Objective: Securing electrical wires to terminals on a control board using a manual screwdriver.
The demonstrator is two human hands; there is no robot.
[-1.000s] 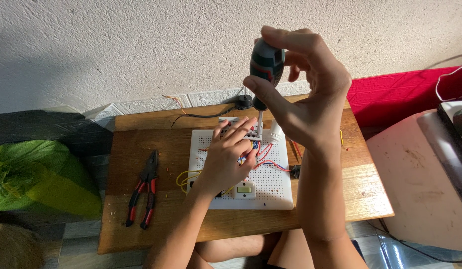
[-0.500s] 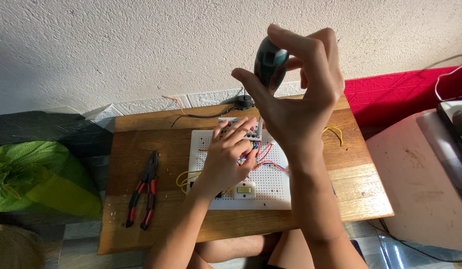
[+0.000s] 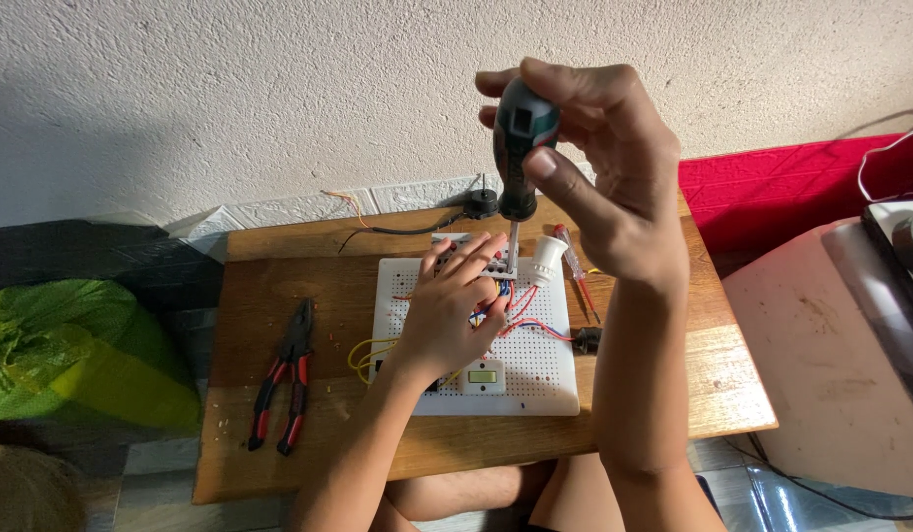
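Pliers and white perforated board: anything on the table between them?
Mostly bare wood in the head view. Between the pliers and the perforated board, only yellow wire loops stick out at the board's left edge.

Pliers (image 3: 282, 379) on table (image 3: 279, 296), left of pegboard (image 3: 545, 379).

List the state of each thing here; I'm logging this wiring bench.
Screwdriver: upright, gripped by right hand, tip down on the board.
Left hand: pressed flat on the white perforated board.
Pliers: lying on the table, untouched.
Rocker switch: mounted on board.
White lamp socket: empty.
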